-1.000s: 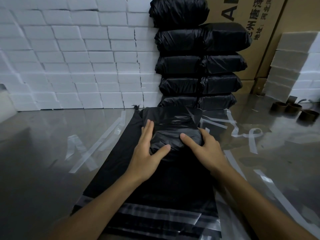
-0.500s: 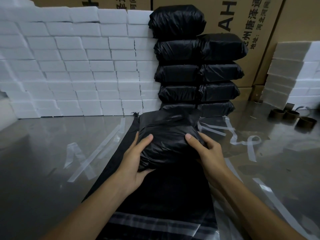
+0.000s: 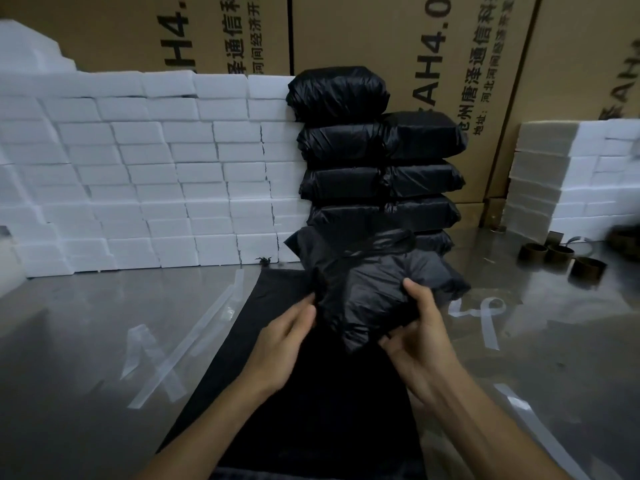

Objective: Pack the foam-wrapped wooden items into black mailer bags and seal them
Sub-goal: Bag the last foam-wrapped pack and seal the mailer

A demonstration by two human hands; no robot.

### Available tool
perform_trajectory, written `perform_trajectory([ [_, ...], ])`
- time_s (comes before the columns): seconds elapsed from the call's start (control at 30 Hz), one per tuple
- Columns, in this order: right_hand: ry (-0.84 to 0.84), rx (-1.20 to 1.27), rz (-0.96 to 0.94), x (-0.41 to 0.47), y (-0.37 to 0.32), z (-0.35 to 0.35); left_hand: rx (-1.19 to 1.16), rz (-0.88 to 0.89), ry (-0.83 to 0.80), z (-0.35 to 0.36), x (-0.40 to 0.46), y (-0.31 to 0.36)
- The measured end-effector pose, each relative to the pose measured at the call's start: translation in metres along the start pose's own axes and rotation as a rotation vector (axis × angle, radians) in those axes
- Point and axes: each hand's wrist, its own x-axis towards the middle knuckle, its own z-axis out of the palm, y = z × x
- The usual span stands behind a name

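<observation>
A packed black mailer bag (image 3: 374, 289) is held off the table in front of me, tilted. My left hand (image 3: 287, 337) holds its left side, fingers partly hidden behind the plastic. My right hand (image 3: 420, 334) grips its lower right corner, thumb on top and fingers curled underneath. Flat black mailer bags (image 3: 277, 393) lie stacked on the table below my arms. A pile of sealed black packages (image 3: 377, 174) stands just behind the held one.
White foam-wrapped blocks form a wall (image 3: 138, 174) at the back left, with another stack (image 3: 571, 181) at the right. Cardboard boxes (image 3: 398, 46) stand behind. Peeled clear strips (image 3: 180, 348) litter the steel table (image 3: 69, 375). Empty tape cores (image 3: 561, 258) sit at the right.
Both hands have lifted the packed bag off the flat bags and raised it toward the pile, tilting it. My view has risen, showing more of the cardboard boxes.
</observation>
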Motion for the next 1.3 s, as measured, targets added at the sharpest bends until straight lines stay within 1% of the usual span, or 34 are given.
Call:
perform_trajectory([
  [0.03, -0.025, 0.018, -0.025, 0.003, -0.010, 0.000, 0.350, -0.027, -0.023, -0.004, 0.004, -0.013],
  [0.07, -0.049, 0.044, -0.054, 0.006, -0.019, 0.001, 0.648, -0.069, -0.067, -0.007, 0.008, -0.024],
  [0.1, -0.084, 0.082, -0.084, 0.009, -0.029, 0.003, 0.824, -0.112, -0.109, -0.007, 0.010, -0.032],
  [0.13, -0.123, 0.120, -0.119, 0.013, -0.041, 0.008, 0.904, -0.144, -0.128, -0.005, 0.013, -0.038],
  [0.2, -0.168, 0.177, -0.193, 0.022, -0.066, 0.022, 0.936, -0.174, -0.118, -0.002, 0.018, -0.043],
  [0.3, -0.175, 0.237, -0.267, 0.038, -0.102, 0.042, 0.966, -0.218, -0.093, -0.001, 0.021, -0.045],
  [0.43, -0.124, 0.303, -0.347, 0.063, -0.143, 0.071, 0.973, -0.237, -0.062, 0.001, 0.019, -0.048],
  [0.53, -0.088, 0.275, -0.404, 0.085, -0.168, 0.091, 0.991, -0.265, -0.059, 0.001, 0.023, -0.048],
  [0.67, -0.065, 0.213, -0.405, 0.124, -0.185, 0.120, 0.996, -0.296, -0.056, 0.004, 0.031, -0.051],
  [0.77, -0.005, 0.098, -0.402, 0.154, -0.193, 0.134, 0.989, -0.296, -0.057, 0.003, 0.036, -0.055],
  [0.87, 0.006, 0.006, -0.422, 0.179, -0.204, 0.136, 1.002, -0.298, -0.039, 0.006, 0.040, -0.059],
  [0.9, 0.038, -0.025, -0.436, 0.186, -0.207, 0.136, 1.004, -0.295, -0.031, 0.006, 0.041, -0.060],
  [0.97, 0.157, -0.084, -0.471, 0.199, -0.212, 0.140, 1.005, -0.291, -0.019, 0.007, 0.044, -0.064],
  [1.1, 0.571, -0.344, -0.594, 0.222, -0.214, 0.162, 1.009, -0.285, 0.014, 0.010, 0.045, -0.072],
  [1.13, 0.612, -0.373, -0.620, 0.226, -0.215, 0.170, 1.014, -0.288, 0.020, 0.009, 0.046, -0.072],
  [1.23, 0.549, -0.438, -0.674, 0.242, -0.217, 0.185, 1.014, -0.314, 0.007, 0.010, 0.049, -0.071],
  [1.3, 0.531, -0.599, -0.737, 0.253, -0.213, 0.182, 1.018, -0.317, 0.007, 0.009, 0.049, -0.071],
])
